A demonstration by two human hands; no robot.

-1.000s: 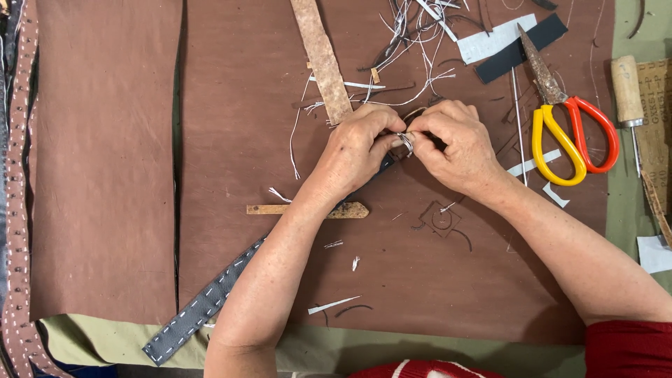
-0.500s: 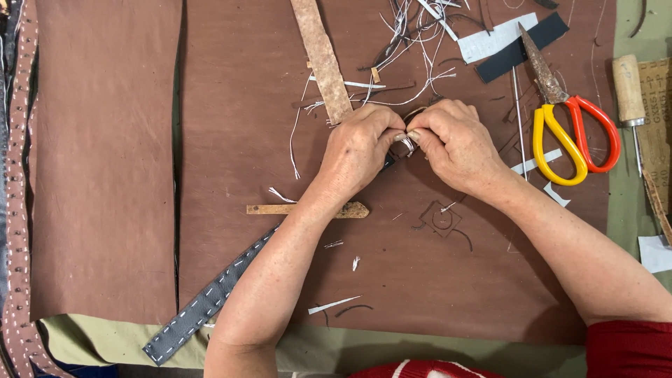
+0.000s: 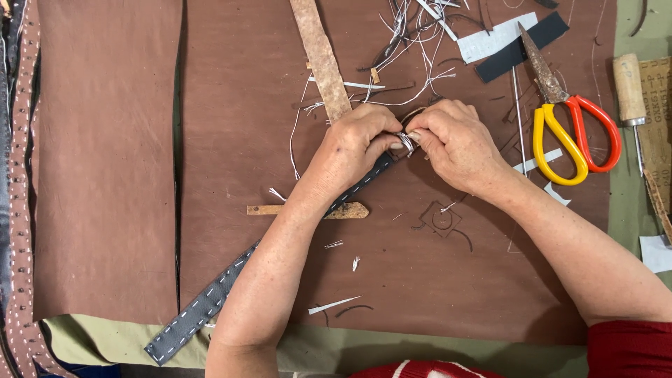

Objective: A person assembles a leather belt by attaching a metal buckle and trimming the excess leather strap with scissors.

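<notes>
A: Logging from the far left. I'm seeing studded straps [image 3: 15, 210] lying along the left edge, then two brown leather sheets [image 3: 105, 161] covering the green table [image 3: 633, 203], with a narrow gap running between them.

B: And the grey piece?

A: A grey stitched strap [image 3: 203, 308] is running diagonally from the lower left up under the left forearm toward the middle. Its lower end is hanging over the sheet's front edge. A short tan offcut [image 3: 353, 210] is lying just beside it, and a long tan strip [image 3: 320, 56] is coming down from the top edge.

B: Hands?

A: The left hand [image 3: 353, 143] is curling narrow, thumb and fingers pinching the strap's upper end. The right hand [image 3: 455, 143] is meeting it fingertip to fingertip, also closing tight on that same end. Something small and shiny is showing between the fingertips; I'm not able to tell what it is. Both hands are resting over the middle of the larger brown sheet.

B: Further right?

A: White and dark thread scraps [image 3: 413, 42] are littering the top centre. Scissors [image 3: 567, 133] with one yellow and one red handle are lying near the right hand, not touching it. A wooden-handled tool [image 3: 628, 87] is lying at the right edge, on the green.
</notes>
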